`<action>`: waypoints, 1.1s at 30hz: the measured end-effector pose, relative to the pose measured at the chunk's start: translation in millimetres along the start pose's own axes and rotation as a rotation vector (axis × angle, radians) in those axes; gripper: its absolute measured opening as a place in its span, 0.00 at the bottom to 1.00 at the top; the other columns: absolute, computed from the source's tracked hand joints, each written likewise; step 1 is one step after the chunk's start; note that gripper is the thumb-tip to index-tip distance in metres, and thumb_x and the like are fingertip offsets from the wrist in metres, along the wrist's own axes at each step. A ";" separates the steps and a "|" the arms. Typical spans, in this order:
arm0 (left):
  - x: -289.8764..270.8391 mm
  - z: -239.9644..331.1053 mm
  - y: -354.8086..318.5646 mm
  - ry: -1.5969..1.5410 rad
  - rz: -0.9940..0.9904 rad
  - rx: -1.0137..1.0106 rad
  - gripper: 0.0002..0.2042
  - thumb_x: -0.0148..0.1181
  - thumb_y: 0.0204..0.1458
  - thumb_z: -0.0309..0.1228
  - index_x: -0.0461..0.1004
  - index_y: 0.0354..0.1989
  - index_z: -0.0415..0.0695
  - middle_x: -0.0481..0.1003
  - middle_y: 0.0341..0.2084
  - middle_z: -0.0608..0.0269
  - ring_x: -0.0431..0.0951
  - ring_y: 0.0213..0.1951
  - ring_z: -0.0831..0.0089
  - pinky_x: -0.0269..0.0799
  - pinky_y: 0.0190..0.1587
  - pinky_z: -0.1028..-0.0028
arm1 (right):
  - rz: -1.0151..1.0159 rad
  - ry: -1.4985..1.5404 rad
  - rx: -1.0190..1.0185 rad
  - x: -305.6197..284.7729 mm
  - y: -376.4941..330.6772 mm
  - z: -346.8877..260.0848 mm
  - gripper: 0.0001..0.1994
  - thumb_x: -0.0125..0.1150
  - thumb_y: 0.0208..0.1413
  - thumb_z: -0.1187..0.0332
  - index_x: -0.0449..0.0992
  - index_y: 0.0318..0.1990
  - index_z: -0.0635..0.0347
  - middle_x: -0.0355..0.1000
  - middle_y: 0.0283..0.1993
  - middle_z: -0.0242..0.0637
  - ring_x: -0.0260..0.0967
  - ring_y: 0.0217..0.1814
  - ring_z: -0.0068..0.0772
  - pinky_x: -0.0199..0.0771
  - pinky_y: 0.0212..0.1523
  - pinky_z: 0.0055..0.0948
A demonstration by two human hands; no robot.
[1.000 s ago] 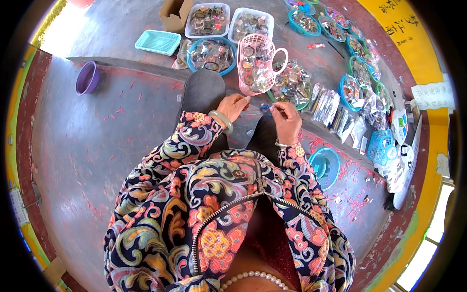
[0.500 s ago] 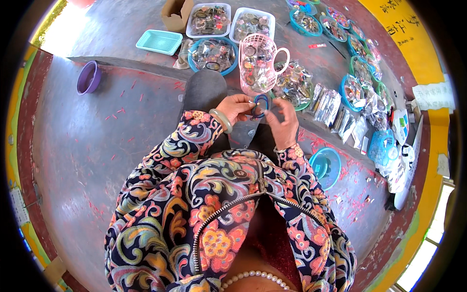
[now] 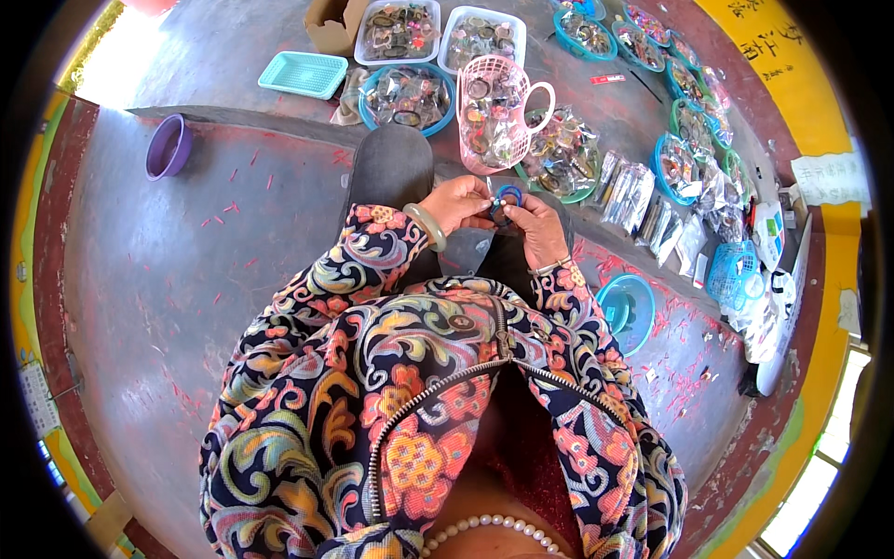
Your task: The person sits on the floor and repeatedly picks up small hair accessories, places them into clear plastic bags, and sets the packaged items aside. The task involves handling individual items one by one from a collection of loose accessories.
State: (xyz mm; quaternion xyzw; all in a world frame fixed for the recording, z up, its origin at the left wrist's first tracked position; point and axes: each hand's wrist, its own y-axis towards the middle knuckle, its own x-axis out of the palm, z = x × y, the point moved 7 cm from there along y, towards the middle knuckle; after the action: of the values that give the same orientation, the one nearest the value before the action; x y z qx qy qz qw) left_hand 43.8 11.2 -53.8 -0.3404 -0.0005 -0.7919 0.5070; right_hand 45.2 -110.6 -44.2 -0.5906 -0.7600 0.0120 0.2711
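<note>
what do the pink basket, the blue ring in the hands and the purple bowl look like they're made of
Pink basket: likely moulded plastic, with open lattice walls and a looped handle.
Blue ring: smooth and glossy, perhaps glass, stone or plastic; too small to tell. Left hand and right hand pinch it.
Purple bowl: probably plastic, even colour, dull sheen.

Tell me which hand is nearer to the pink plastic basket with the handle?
Left. The left hand is just below the pink basket, almost under its body. The right hand is lower and further right. Both pinch a small blue ring.
</note>
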 end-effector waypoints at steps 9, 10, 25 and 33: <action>2.7 -3.6 1.2 -0.008 -0.058 0.018 0.10 0.47 0.50 0.25 0.62 0.41 0.37 0.69 0.35 0.59 0.71 0.38 0.72 0.70 0.42 0.73 | 0.026 -0.041 -0.046 -3.5 1.0 3.6 0.05 0.54 0.45 0.75 0.70 0.31 0.65 0.68 0.26 0.30 0.64 0.27 0.19 0.63 0.30 0.17; 2.9 -3.7 1.3 0.001 -0.060 0.020 0.10 0.47 0.50 0.25 0.62 0.41 0.37 0.69 0.35 0.59 0.71 0.38 0.72 0.70 0.42 0.73 | 0.023 -0.054 -0.050 -4.4 2.0 4.9 0.05 0.55 0.45 0.75 0.70 0.31 0.65 0.68 0.26 0.30 0.64 0.27 0.19 0.63 0.30 0.17; -1.6 -19.6 4.3 -0.012 -0.131 -0.098 0.08 0.46 0.51 0.26 0.66 0.38 0.37 0.70 0.33 0.61 0.73 0.35 0.71 0.71 0.38 0.76 | -0.075 -0.043 0.051 0.4 -1.8 -0.3 0.08 0.59 0.43 0.73 0.70 0.32 0.64 0.68 0.26 0.29 0.65 0.28 0.18 0.64 0.30 0.18; 0.4 -16.6 9.1 0.233 -0.126 -0.006 0.09 0.53 0.45 0.24 0.66 0.35 0.40 0.70 0.30 0.64 0.71 0.34 0.77 0.69 0.37 0.77 | 0.050 -0.193 -0.003 -5.9 -0.9 -4.7 0.05 0.58 0.45 0.72 0.71 0.24 0.64 0.67 0.22 0.29 0.61 0.23 0.17 0.60 0.27 0.16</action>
State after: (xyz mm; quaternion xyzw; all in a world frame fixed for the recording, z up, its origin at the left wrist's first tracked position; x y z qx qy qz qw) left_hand 42.1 0.8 -69.5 -0.2471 0.0394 -0.8562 0.4520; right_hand 47.2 -117.6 -42.2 -0.6060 -0.7675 0.0748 0.1952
